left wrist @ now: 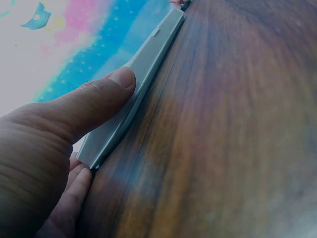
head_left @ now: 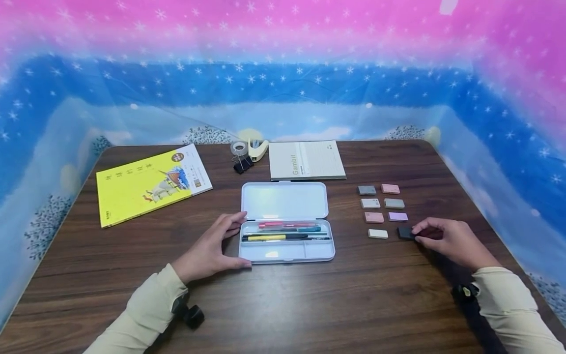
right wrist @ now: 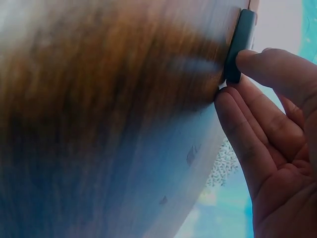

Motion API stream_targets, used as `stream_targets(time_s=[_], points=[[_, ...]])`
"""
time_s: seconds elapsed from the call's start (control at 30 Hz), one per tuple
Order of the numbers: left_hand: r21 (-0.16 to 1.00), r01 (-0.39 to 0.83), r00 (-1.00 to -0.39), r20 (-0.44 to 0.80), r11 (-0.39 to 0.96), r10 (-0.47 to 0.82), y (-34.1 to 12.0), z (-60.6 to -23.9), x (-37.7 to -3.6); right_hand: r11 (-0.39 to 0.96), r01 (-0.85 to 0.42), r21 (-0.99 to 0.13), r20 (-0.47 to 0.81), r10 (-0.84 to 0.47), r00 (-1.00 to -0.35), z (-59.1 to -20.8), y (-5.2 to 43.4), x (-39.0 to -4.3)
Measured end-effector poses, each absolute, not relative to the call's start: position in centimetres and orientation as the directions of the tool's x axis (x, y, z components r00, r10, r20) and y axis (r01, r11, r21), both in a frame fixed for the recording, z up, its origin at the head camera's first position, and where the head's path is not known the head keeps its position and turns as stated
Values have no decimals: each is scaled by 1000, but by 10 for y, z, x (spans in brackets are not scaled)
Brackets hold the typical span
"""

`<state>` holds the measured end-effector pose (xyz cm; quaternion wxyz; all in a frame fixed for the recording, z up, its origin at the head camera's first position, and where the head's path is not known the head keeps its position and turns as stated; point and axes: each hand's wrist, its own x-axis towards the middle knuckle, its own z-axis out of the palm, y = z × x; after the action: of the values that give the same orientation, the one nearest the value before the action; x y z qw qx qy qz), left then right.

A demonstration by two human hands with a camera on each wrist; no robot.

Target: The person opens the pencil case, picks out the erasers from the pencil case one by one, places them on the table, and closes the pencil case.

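Note:
An open white pencil case (head_left: 316, 253) lies mid-table, its lid (head_left: 284, 200) tipped back. Inside its rear compartment are several pens, among them a red pen (head_left: 283, 224), a teal pen (head_left: 309, 229) and a yellow-and-black pencil (head_left: 269, 237). My left hand (head_left: 211, 248) grips the case's left end, thumb on the front wall and fingers around the side. To the right, my right hand (head_left: 453, 241) pinches a black eraser (head_left: 404, 233) between thumb and fingers at its right end. In the right wrist view, the dark eraser (right wrist: 240, 42) lies low by the tabletop.
Several small erasers, including a white eraser (head_left: 378, 234) and a purple eraser (head_left: 398, 217), sit in two columns beyond the black one. A yellow book (head_left: 132, 191) lies at left. At the back are a notebook (head_left: 318, 160), a stapler (head_left: 258, 150), tape (head_left: 239, 148) and a binder clip (head_left: 242, 165).

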<state>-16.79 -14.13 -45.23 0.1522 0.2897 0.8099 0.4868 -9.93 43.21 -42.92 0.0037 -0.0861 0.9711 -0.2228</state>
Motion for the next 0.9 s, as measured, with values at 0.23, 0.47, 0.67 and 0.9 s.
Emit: stream_targets(time_s=[0.23,0.47,0.67,0.9], points=[[874,324,-790,38,363,612,-142,-453,-168,889,-146,-433,38,-144,-989,-424,425,-102],[875,315,-791,27,369,611,-142,-453,-168,840,-213,-500,183,-138,-973,-411,377,-108],[874,322,-791,37,363,611,-144,-451,-167,749,-276,-602,201,-192,-961,-402,324,-134],[875,316,-788,28,366,615,-143,-452,-166,709,-201,-676,169,-116,-979,-402,282,-174]])
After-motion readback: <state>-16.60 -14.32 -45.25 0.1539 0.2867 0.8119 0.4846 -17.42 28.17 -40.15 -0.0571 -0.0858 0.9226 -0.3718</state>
